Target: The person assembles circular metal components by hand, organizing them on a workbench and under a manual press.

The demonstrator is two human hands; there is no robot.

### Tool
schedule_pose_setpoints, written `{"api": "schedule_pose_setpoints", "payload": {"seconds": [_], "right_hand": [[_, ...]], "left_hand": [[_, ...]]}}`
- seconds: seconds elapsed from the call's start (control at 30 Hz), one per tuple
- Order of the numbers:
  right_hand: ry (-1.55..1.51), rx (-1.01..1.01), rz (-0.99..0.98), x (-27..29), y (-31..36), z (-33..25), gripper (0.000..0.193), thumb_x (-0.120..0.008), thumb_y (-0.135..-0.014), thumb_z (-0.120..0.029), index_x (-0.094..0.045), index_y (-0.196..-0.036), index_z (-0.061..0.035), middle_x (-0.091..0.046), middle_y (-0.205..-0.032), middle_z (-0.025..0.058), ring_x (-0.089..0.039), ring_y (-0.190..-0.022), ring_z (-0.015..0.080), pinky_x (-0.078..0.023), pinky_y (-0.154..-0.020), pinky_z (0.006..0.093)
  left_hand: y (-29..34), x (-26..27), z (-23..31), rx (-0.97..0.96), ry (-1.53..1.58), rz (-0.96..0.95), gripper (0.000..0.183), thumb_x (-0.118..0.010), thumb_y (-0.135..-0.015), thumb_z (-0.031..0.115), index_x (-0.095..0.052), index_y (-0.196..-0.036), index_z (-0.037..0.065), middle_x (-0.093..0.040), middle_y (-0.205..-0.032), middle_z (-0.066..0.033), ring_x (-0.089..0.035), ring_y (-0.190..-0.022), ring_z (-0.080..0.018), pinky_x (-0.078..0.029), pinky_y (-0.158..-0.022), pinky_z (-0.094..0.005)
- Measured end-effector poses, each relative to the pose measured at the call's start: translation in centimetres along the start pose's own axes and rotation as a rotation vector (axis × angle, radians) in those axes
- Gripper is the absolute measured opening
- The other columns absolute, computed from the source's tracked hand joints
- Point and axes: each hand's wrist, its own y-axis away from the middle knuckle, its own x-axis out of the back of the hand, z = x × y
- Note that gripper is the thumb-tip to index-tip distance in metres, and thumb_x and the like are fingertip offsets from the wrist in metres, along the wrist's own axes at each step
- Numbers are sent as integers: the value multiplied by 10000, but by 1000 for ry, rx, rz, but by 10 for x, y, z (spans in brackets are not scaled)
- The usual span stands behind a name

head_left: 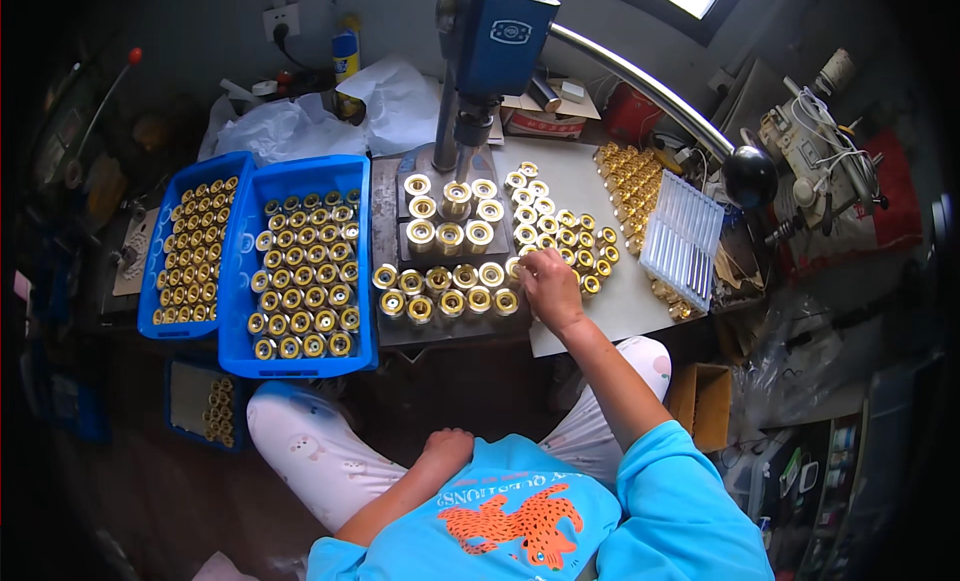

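My right hand (553, 287) reaches over the right end of the press's work table. Its fingers are closed around a short brass fitting (513, 267), mostly covered by the fingertips, at the end of a row. Beside it stand two rows of similar round brass fittings (452, 301) with open centres. Behind them, more fittings (449, 238) stand on the dark press base, one of them (457, 197) directly beneath the press ram (470, 131). My left hand (448, 449) rests by my lap, away from the parts, its fingers hidden from sight.
Two blue trays (232, 356) filled with brass fittings stand on the left. To the right, more fittings (565, 236) and a clear ribbed plastic tray (682, 236) lie on the pale board (545, 341). The press lever's black knob (750, 176) hangs at the right. Below left sits another small blue tray (187, 431).
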Motion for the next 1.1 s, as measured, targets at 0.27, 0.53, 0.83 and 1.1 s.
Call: {"api": "schedule_pose_setpoints", "payload": {"seconds": [0.27,0.53,0.83,1.1], "right_hand": [[12,-21,-238,1,-16,16,128,-704,-782,-137,-672,-829,-23,-623,-792,140,-634,-784,308,-513,-724,390],[76,25,-166,-1,-13,9,107,-697,-789,-107,-645,-821,-19,-630,-798,137,-641,-759,288,-514,-703,391],[-286,108,-292,-32,19,-58,103,-701,-818,-122,-652,-872,-50,-643,-804,124,-645,-733,289,-514,-678,376],[-60,268,-122,-21,14,-53,136,-655,-823,-72,-683,-954,-101,-589,-858,101,-615,-784,310,-504,-674,409]], "left_hand": [[0,0,0,-5,54,30,269,-497,-862,106,-673,-1045,18,-671,-1070,-177,-647,-1002,-346,-530,-841,-442],[3,1,-1,-10,56,13,263,-456,-903,132,-650,-1049,28,-662,-1073,-177,-643,-1018,-344,-519,-856,-458],[-1,-3,-3,5,31,10,267,-494,-870,111,-672,-1047,19,-667,-1094,-168,-645,-1016,-336,-537,-828,-450],[2,5,-1,21,20,-42,274,-470,-902,125,-646,-1092,35,-654,-1112,-175,-629,-1060,-333,-520,-869,-439]]}}
